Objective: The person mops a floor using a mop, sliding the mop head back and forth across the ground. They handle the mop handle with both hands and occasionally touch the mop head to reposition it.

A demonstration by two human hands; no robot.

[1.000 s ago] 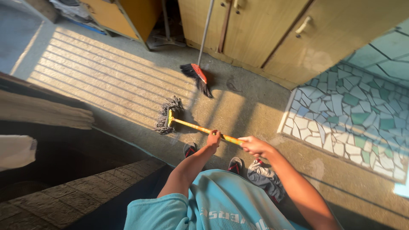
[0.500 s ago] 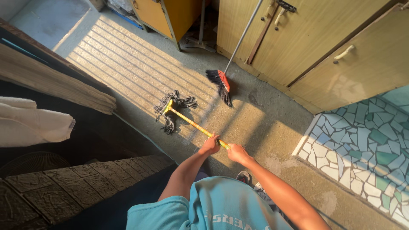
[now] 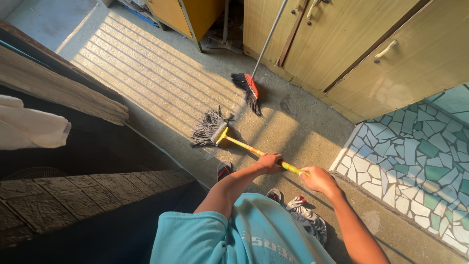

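Gripping the yellow mop handle [image 3: 254,151] with both hands, the person stood over a concrete floor [image 3: 161,88] lit in stripes of sunlight. The left hand [image 3: 269,162] was closed round the handle nearer the head; the right hand [image 3: 318,179] was closed round its upper end, at 3 o'clock from the left. The mop head [image 3: 211,128], grey strands spread flat, lay on the floor at 10 o'clock from the hands.

Compared with the view one second earlier, the hands sat closer together on the handle, and the mop head lay nearer the broom. The camera had also swung, bringing more of the cupboards into view. In judgement, this indicated a wiping stroke in progress across the sunlit strip.

A broom [image 3: 250,90] with a red head and dark bristles leaned against the wooden cupboards [image 3: 342,44] at 12 o'clock from the mop head, just beside it and in the way of any stroke further forward. A mosaic tile floor [image 3: 415,151] lay at 3 o'clock. A sandal [image 3: 223,170] showed at 7 o'clock from the left hand, and a crumpled cloth [image 3: 305,215] lay below the right forearm.
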